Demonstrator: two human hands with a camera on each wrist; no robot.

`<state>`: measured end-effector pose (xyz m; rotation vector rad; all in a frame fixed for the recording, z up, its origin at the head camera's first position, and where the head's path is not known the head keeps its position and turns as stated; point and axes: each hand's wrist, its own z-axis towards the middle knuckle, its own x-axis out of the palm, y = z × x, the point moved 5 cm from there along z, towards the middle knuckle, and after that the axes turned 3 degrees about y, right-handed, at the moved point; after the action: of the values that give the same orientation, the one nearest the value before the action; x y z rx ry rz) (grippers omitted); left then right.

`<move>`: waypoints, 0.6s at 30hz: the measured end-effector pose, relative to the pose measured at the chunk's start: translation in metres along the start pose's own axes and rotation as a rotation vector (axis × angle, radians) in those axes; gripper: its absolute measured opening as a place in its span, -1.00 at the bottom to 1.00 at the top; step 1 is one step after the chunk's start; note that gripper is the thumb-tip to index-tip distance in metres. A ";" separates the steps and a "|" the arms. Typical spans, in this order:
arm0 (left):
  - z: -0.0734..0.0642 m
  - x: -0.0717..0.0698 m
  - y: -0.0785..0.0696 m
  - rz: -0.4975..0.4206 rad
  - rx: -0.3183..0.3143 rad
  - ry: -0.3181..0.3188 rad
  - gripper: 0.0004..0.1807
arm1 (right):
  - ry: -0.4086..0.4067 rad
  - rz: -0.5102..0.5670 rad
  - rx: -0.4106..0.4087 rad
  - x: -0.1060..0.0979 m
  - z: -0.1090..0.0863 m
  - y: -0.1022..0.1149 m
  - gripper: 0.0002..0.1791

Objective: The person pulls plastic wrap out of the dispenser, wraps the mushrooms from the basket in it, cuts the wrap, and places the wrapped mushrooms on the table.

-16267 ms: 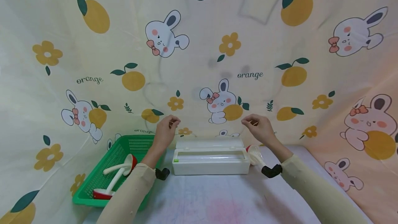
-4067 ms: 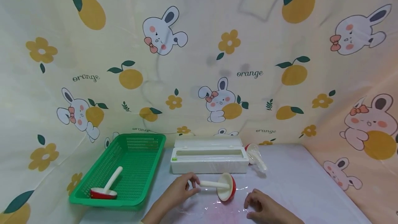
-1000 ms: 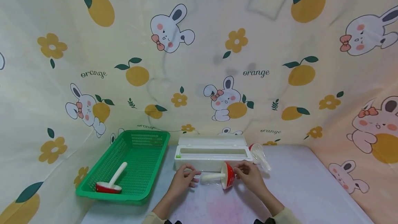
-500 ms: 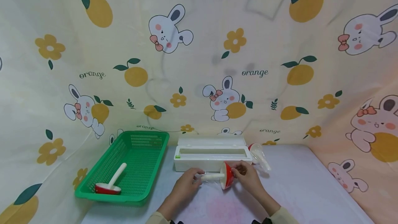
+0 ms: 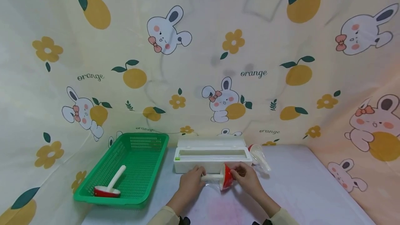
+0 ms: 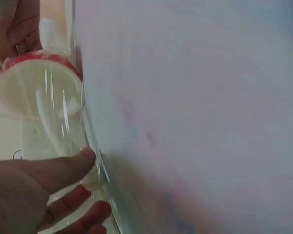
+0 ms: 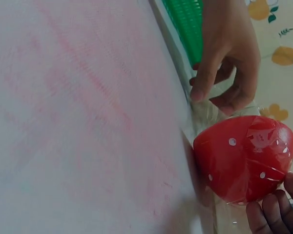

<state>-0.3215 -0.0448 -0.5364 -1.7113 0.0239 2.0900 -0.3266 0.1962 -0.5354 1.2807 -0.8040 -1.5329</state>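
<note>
A mushroom-shaped piece [image 5: 227, 177] with a red, white-dotted cap and cream stem lies sideways in front of the white box, wrapped in clear plastic film. My left hand [image 5: 191, 183] holds the stem end, thumb and fingers on either side of it through the film. At the cap, my right hand [image 5: 248, 178] pinches with thumb and fingertips. In the right wrist view the cap [image 7: 246, 158] shows shiny, creased film. The left wrist view shows its cream underside [image 6: 31, 87] under film, with my left thumb and fingers [image 6: 68, 168] around the stem's end.
Behind the hands stands a white cling-film box [image 5: 212, 166], lid up, with a green slider at its left. A second film-wrapped mushroom [image 5: 259, 157] lies at its right end. One unwrapped mushroom [image 5: 107, 191] sits in the green basket [image 5: 159, 169] at left.
Over the last second my left hand moves in from beside the stem and takes hold of its end. Earlier, the mushroom lay on flat film; now film wraps it.
</note>
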 end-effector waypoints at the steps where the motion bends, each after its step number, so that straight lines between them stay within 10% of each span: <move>1: 0.001 0.000 -0.001 0.027 -0.006 -0.010 -0.64 | 0.001 0.003 -0.010 0.001 0.000 0.001 -0.92; 10: 0.005 -0.005 -0.003 0.136 0.003 -0.101 -0.64 | -0.019 -0.023 -0.083 0.007 0.000 0.007 -0.87; 18: -0.004 -0.012 0.005 0.001 0.015 -0.055 -0.71 | -0.069 -0.075 -0.079 0.006 -0.001 0.013 -0.80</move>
<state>-0.3177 -0.0542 -0.5274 -1.6446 0.0237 2.1317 -0.3222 0.1861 -0.5261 1.2176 -0.7382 -1.6605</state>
